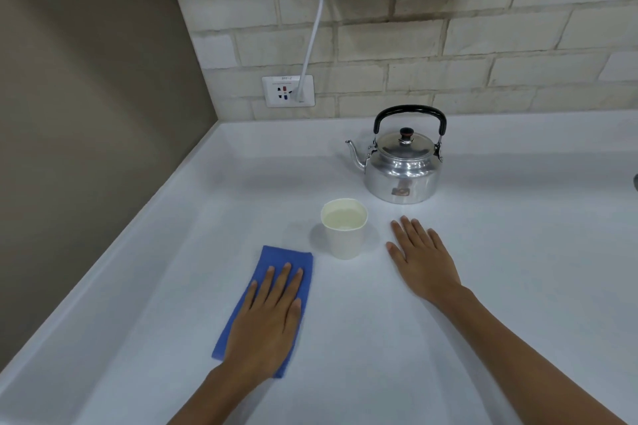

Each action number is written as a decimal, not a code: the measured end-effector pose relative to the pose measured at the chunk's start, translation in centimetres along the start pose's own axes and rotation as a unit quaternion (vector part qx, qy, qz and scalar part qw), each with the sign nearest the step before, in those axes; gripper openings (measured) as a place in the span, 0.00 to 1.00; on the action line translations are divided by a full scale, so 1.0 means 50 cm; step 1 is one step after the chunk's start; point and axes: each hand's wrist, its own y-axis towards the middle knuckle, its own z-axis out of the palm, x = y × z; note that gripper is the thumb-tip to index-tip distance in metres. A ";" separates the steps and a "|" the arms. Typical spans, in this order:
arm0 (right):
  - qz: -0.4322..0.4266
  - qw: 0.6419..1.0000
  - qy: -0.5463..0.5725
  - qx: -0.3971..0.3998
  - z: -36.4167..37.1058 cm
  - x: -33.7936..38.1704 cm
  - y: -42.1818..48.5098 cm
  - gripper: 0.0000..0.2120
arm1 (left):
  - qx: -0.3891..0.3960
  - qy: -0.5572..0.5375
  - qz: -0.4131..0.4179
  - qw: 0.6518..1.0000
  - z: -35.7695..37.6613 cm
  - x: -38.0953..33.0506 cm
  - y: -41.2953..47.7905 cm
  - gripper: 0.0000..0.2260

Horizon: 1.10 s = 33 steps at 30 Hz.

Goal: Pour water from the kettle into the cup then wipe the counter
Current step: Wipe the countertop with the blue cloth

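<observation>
Left hand (266, 317) lay flat, fingers spread, pinning the blue cloth (276, 262) — long axis toward the counter's (483, 286) back edge; right hand (423, 259) open, empty, beside the filled cup (345, 231) — kettle (402, 169) behind.

This is a kitchen or pantry corner. A white counter (483, 286) runs into a wall of pale brick-pattern tiles (414, 41), with a plain beige wall (86, 114) on the left. A wall socket (288, 91) above the counter has a white cable (316, 21) plugged in. A metal stovetop kettle (402, 162), a paper cup (344, 233) of water and a blue cleaning cloth (276, 262) sit on the counter.
</observation>
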 end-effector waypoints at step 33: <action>-0.001 1.000 0.011 -0.022 -0.017 0.016 -0.003 0.23 | 0.032 -0.037 -0.033 0.998 -0.017 -0.150 -0.027 0.24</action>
